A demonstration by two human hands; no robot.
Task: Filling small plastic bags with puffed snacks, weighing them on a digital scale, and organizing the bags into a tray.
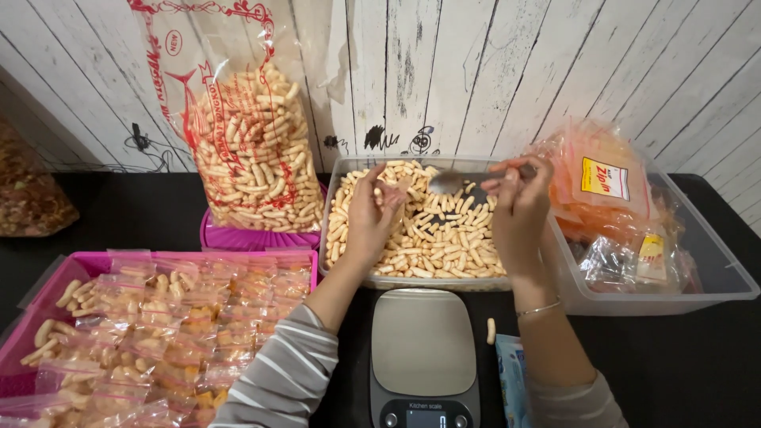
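Note:
My left hand [371, 214] hovers over a clear tub [339, 170] of pale finger-shaped crackers [432, 238], pinching a small clear bag between its fingers. My right hand [519, 206] holds a metal spoon [445, 183] by its handle, the bowl pointing left toward the left hand, above the crackers. Both hands are over the tub. A silver kitchen scale [422, 349] sits on the black table just in front of the tub, between my forearms, with nothing on its plate.
A big printed bag of crackers [250, 150] stands on a pink lid at the back left. A pink tray [238, 257] of several filled small bags lies front left. A clear bin [713, 277] with orange bag packs sits right. One loose cracker [491, 330] lies by the scale.

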